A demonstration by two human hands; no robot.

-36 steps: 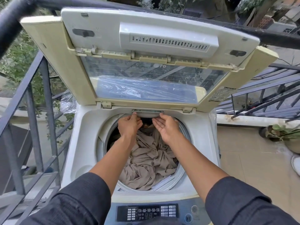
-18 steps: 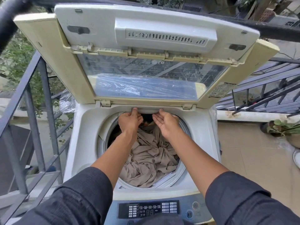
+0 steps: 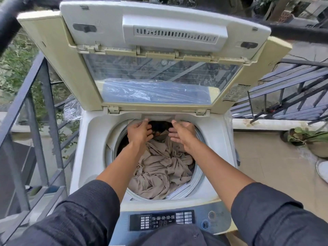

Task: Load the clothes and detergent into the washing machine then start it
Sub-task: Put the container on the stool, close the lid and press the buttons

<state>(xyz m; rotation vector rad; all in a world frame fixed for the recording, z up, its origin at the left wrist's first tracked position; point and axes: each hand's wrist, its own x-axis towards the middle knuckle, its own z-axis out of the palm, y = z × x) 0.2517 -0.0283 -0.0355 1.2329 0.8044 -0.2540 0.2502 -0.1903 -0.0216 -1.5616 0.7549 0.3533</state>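
Both hands are up at the back rim of the washing machine (image 3: 92,157), lid (image 3: 159,41) propped wide open. The left hand (image 3: 139,131) and right hand (image 3: 182,133) sit apart, fingers reaching to the small drawer (image 3: 159,116) there (grip too blurred to call). The beige clothes (image 3: 159,171) lie heaped in the drum below.

We see a white top-loading washing machine (image 3: 88,157) with its lid (image 3: 156,55) raised and folded back, the clear window facing us. Crumpled beige clothes (image 3: 159,171) fill the round drum, heaped toward its near side. A grey drawer front (image 3: 159,117) sits at the drum's far rim. The dark control panel (image 3: 161,220) lies along the near edge.
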